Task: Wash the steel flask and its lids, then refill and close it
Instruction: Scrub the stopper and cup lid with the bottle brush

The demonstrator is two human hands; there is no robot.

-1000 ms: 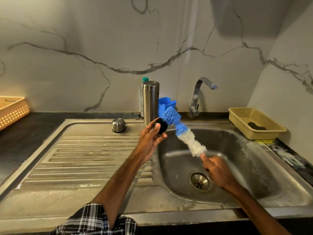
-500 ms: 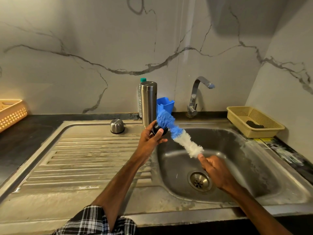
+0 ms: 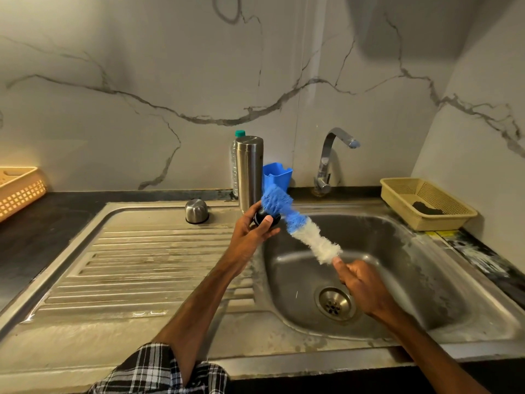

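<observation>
1. Steel flask (image 3: 249, 172) stands upright at the back of the drainboard, beside the basin; its steel cap (image 3: 196, 211) sits mouth-down just to its left.
2. Black lid (image 3: 265, 218) is pinched by the left hand (image 3: 250, 234), thumb on top; the brush (image 3: 301, 226) has its blue end against it.
3. Right hand (image 3: 360, 282) is curled round the brush's handle, above the drain.
4. Wet, stained sink (image 3: 397, 251) in a dark counter; veined marble wall; tap (image 3: 329, 160) behind; tray (image 3: 426, 203) at right.

We hold our left hand (image 3: 250, 231) raised ahead on an outstretched bare forearm, thumb and fingers curled round a small black lid (image 3: 265, 218), while our right hand (image 3: 360, 285), lower and to the right, fists round the brush (image 3: 301, 226) by its handle, thumb pointing up.
</observation>
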